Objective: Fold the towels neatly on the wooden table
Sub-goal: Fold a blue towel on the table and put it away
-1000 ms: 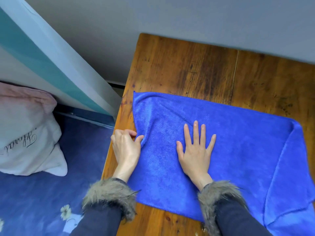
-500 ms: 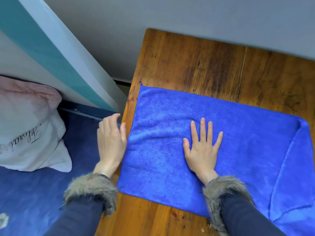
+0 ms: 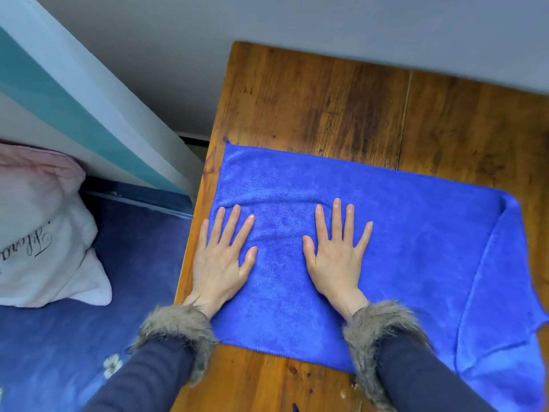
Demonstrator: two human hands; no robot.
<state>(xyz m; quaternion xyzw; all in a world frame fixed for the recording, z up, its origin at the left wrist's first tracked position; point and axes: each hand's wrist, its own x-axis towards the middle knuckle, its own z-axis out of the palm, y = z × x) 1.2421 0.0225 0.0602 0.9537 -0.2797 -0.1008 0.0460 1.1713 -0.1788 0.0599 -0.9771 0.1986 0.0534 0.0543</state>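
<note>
Here, one blue towel [image 3: 386, 248] lies spread on the wooden worktop [image 3: 326, 108], its right end doubled over; the left hand [image 3: 221, 257] and right hand [image 3: 335, 257], two in all, press flat on its left half, fingers straight and spread, gripping nothing

i see bare wooden table [image 3: 341, 108] beyond the blue towel [image 3: 401, 248], open up to the grey wall [image 3: 297, 22] that blocks the far edge. both my hands lie flat on the towel. left of the table the slanted panel [image 3: 89, 120] and pillow [image 3: 38, 233] crowd the gap.
</note>
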